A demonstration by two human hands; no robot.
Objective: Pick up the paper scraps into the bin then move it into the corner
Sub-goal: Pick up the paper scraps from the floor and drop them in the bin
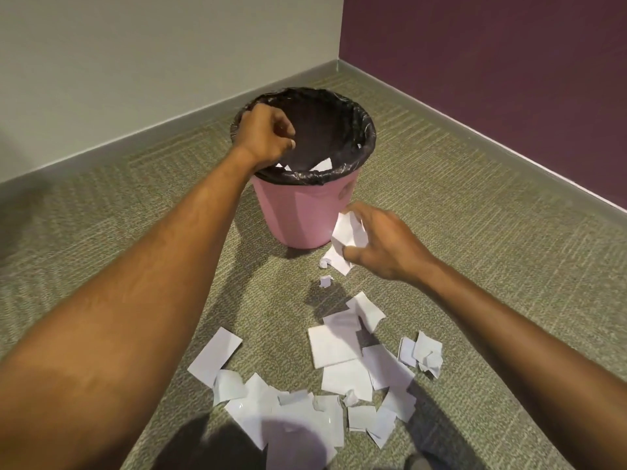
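A pink bin [298, 212] with a black liner [353, 120] stands on the carpet near the room corner. White scraps [322, 164] lie inside it. My left hand [263, 134] hovers over the bin's left rim with fingers curled; nothing shows in it. My right hand [380, 242] holds a bunch of white paper scraps [346, 232] just right of the bin's base. Several more paper scraps [336, 347] are scattered on the floor in front of me, with two tiny crumpled bits [325, 281] closer to the bin.
Green patterned carpet [475, 198] covers the floor. A pale wall [135, 62] and a purple wall [492, 79] meet in a corner [339, 67] behind the bin, with grey skirting along both.
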